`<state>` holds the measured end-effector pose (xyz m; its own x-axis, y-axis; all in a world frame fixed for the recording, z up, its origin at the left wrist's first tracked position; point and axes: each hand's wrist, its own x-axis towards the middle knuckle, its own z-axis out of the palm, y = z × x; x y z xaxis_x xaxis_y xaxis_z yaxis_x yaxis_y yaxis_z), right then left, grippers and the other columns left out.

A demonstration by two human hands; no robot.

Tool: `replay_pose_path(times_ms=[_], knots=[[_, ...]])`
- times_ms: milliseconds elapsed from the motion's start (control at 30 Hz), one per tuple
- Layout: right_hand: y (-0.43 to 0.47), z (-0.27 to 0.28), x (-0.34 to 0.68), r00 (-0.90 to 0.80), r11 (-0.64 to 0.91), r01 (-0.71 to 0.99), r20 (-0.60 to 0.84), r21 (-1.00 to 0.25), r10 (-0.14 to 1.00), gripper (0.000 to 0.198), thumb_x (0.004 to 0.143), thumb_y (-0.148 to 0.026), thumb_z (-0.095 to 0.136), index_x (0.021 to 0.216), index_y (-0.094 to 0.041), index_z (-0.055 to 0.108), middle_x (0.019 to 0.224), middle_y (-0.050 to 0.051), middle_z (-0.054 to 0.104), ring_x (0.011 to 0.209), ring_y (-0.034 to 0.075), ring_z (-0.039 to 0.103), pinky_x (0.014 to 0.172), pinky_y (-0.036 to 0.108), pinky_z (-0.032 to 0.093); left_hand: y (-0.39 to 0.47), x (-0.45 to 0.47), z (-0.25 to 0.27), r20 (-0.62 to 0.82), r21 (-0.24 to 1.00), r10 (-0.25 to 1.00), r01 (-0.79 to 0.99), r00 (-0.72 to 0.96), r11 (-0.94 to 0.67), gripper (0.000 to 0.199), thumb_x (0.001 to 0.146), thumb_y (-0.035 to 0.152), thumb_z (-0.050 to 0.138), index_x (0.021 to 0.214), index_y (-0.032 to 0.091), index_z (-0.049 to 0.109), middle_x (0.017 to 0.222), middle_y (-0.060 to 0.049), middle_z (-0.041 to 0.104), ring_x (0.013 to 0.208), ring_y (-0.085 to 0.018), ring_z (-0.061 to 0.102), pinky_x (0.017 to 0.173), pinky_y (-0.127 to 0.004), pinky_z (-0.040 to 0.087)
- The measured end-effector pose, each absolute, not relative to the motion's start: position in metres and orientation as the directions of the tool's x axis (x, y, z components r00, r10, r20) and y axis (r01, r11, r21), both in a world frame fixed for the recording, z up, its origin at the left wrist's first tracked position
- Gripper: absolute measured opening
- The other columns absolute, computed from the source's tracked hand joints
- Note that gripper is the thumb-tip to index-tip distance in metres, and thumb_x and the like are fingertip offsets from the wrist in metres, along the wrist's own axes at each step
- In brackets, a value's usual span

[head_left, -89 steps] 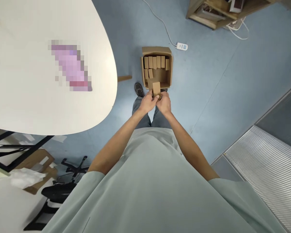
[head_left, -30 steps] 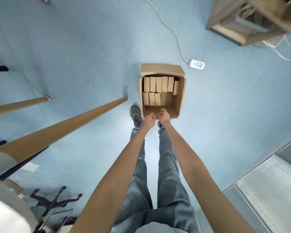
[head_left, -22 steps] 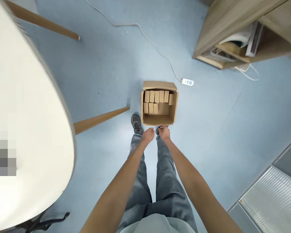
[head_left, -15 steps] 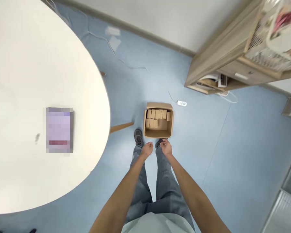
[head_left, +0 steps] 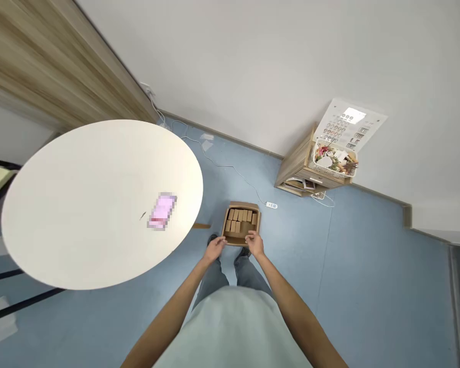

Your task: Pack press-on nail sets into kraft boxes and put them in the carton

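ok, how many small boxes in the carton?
9 small cardboard boxes: in the carton, six along its far wall, three in a nearer row at left. Any underneath or behind the right hand would be hidden.

An open, squarish box of plain brown cardboard (head_left: 245,205) stands upright on the blue floor (head_left: 291,260), its far flap spread outward. Inside I count nine small oblong boxes of lighter brown cardboard (head_left: 235,214), lined up side by side in two rows. Six make up the far row, the rightmost set a little nearer than its neighbours. Three more stand close together at the left in front, and the large box's bottom shows to their right.
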<state>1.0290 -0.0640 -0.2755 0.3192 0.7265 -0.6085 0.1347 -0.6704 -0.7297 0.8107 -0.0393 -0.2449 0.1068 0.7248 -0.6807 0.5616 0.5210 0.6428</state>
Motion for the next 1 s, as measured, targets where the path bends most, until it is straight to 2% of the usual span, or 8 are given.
replay_pose_path(times_ms=[100, 200, 400, 567, 700, 833, 1000], knots=[[-0.059, -0.243, 1.037, 0.243, -0.647, 0.162, -0.606, -0.745, 0.758, 0.025, 0.078, -0.031, 0.072, 0.102, -0.026, 0.068, 0.088, 0.002, 0.084, 0.085, 0.025, 0.082, 0.096, 0.042, 0.069, -0.044, 0.808, -0.204, -0.731, 0.642, 0.680, 0.391, 0.054, 0.660, 0.043, 0.102, 0.041, 0.059, 0.134, 0.018, 0.077, 0.140, -0.020, 0.085, 0.127, -0.030, 0.084, 0.111, -0.043, 0.068], [-0.061, -0.216, 1.042, 0.162, -0.621, 0.192, -0.599, -0.760, 0.784, 0.028, 0.083, -0.031, 0.072, 0.110, -0.023, 0.070, 0.101, 0.007, 0.087, 0.093, 0.024, 0.083, 0.100, 0.041, 0.068, -0.051, 0.809, -0.163, -0.696, 0.689, 0.717, 0.303, 0.024, 0.658, 0.051, 0.101, 0.045, 0.061, 0.141, 0.016, 0.074, 0.151, -0.020, 0.080, 0.131, -0.031, 0.082, 0.119, -0.045, 0.063], [-0.070, -0.159, 1.038, 0.042, -0.517, 0.294, -0.530, -0.804, 0.847, 0.037, 0.094, -0.036, 0.070, 0.127, -0.019, 0.073, 0.118, 0.011, 0.087, 0.099, 0.024, 0.083, 0.103, 0.041, 0.066, -0.067, 0.800, -0.106, -0.596, 0.788, 0.803, 0.192, -0.002, 0.585, 0.055, 0.099, 0.051, 0.064, 0.142, 0.019, 0.076, 0.144, -0.017, 0.084, 0.131, -0.032, 0.082, 0.115, -0.045, 0.065], [-0.080, -0.114, 1.000, 0.058, -0.432, 0.335, -0.439, -0.838, 0.897, 0.043, 0.099, -0.040, 0.067, 0.134, -0.016, 0.072, 0.125, 0.015, 0.086, 0.106, 0.025, 0.084, 0.108, 0.041, 0.065, -0.087, 0.756, -0.087, -0.497, 0.863, 0.868, 0.096, -0.008, 0.495, 0.056, 0.100, 0.051, 0.064, 0.145, 0.018, 0.073, 0.151, -0.018, 0.080, 0.136, -0.031, 0.080, 0.119, -0.046, 0.063], [-0.093, -0.085, 0.944, 0.055, -0.351, 0.325, -0.353, -0.878, 0.934, 0.048, 0.100, -0.045, 0.069, 0.138, -0.016, 0.071, 0.133, 0.017, 0.084, 0.114, 0.025, 0.083, 0.109, 0.040, 0.066, -0.112, 0.703, -0.074, -0.431, 0.902, 0.899, -0.005, -0.077, 0.432, 0.052, 0.099, 0.054, 0.069, 0.137, 0.020, 0.075, 0.146, -0.017, 0.083, 0.132, -0.031, 0.081, 0.118, -0.047, 0.064], [-0.108, -0.060, 0.874, 0.012, -0.267, 0.291, -0.275, -0.919, 0.961, 0.050, 0.099, -0.050, 0.071, 0.138, -0.018, 0.071, 0.132, 0.017, 0.084, 0.111, 0.025, 0.083, 0.107, 0.041, 0.068, -0.142, 0.639, -0.060, -0.367, 0.930, 0.918, -0.077, -0.149, 0.359, 0.054, 0.097, 0.060, 0.072, 0.132, 0.020, 0.076, 0.141, -0.017, 0.085, 0.127, -0.031, 0.082, 0.120, -0.050, 0.063], [-0.127, -0.035, 0.777, -0.065, -0.184, 0.256, -0.207, -0.949, 0.976, 0.059, 0.098, -0.061, 0.075, 0.139, -0.020, 0.071, 0.133, 0.016, 0.084, 0.106, 0.025, 0.084, 0.104, 0.044, 0.069, -0.188, 0.552, -0.040, -0.319, 0.946, 0.917, -0.136, -0.240, 0.294, 0.051, 0.098, 0.059, 0.072, 0.132, 0.020, 0.076, 0.142, -0.017, 0.084, 0.128, -0.031, 0.082, 0.122, -0.051, 0.062]])
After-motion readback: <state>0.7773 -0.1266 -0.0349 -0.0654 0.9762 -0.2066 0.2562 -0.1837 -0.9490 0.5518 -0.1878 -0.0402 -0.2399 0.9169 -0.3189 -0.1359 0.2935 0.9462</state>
